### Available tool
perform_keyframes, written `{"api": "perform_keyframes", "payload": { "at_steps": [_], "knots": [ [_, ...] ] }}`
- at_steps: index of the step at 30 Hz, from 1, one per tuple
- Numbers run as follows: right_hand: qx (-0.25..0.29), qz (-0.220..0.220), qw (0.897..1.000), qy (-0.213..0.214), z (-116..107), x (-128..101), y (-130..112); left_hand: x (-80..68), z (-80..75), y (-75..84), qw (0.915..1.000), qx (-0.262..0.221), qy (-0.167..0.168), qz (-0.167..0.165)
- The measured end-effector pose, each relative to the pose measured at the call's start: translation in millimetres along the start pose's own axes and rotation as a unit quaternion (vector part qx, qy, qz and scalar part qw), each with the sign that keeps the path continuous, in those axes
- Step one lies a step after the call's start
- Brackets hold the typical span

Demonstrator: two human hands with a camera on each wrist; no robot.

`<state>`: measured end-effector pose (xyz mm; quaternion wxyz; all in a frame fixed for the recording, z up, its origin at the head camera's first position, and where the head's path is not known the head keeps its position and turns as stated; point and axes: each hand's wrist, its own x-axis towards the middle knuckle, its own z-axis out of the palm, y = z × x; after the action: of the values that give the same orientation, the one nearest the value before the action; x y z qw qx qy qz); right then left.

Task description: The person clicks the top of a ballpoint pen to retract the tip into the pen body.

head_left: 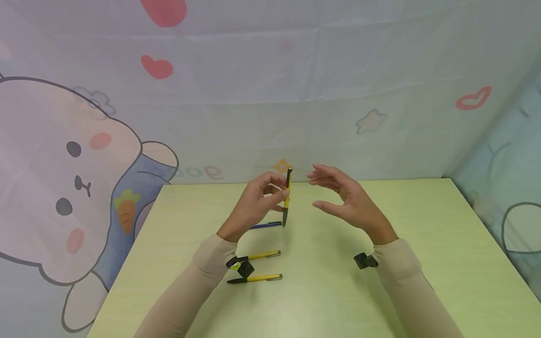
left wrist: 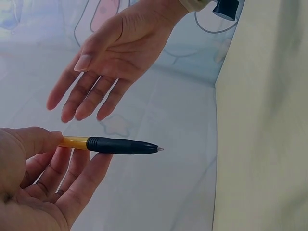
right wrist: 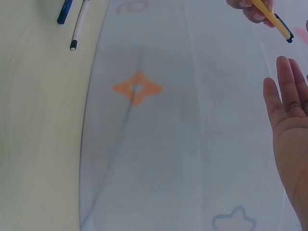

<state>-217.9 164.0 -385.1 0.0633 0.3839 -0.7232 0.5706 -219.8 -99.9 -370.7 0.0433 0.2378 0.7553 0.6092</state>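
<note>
My left hand [head_left: 258, 201] pinches a yellow and black ballpoint pen [head_left: 287, 197] above the table, thumb on one side and fingers on the other. The pen stands nearly upright in the head view, black grip end down. In the left wrist view the bare metal tip of the pen [left wrist: 126, 145] shows past the fingers. My right hand [head_left: 344, 199] hovers to the right of the pen, apart from it, with its fingers extended and thumb spread. Nothing lies in the right hand [right wrist: 291, 120].
On the table [head_left: 422, 263] below the left arm lie two yellow and black pens [head_left: 264, 256] [head_left: 264, 278]. Farther back is a blue pen [head_left: 266, 225], and the right wrist view adds a white pen [right wrist: 79, 24]. A printed curtain [head_left: 262, 70] hangs behind.
</note>
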Motion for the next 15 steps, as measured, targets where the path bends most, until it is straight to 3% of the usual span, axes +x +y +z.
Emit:
{"api": "perform_keyframes", "payload": {
  "at_steps": [15],
  "knots": [
    [0.011, -0.001, 1.000, -0.014, 7.2, 8.5, 2.8, 3.7, 3.2, -0.5, 0.9997, 0.009, -0.011, 0.018]
  ]
}}
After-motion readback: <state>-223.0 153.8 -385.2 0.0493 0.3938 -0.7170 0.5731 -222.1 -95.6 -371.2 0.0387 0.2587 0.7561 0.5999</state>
